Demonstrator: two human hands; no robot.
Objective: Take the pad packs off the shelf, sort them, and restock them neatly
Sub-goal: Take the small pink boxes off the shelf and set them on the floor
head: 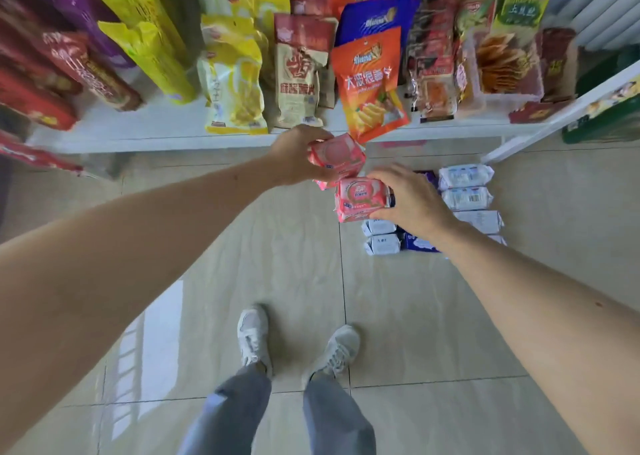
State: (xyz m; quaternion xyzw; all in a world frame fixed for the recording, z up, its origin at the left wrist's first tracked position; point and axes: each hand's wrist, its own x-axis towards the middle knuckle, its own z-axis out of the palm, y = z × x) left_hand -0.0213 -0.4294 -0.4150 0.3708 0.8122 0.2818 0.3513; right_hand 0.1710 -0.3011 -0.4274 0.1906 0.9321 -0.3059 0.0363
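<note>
Pink pad packs, long axes seemingly crosswise: left hand (294, 153) grips one (337, 156), right hand (410, 200) another (362, 200).

Both bare arms stretched forward and down, forearms converging toward middle. Left hand (294, 154) higher, back of hand up, fingers curled round pink pack (337, 156), gripping it from left side. Right hand (410, 200) lower and just beside left, fingers and thumb curled over second pink pack (362, 200). Legs in grey trousers, white shoes (252, 336) planted apart below.
</note>
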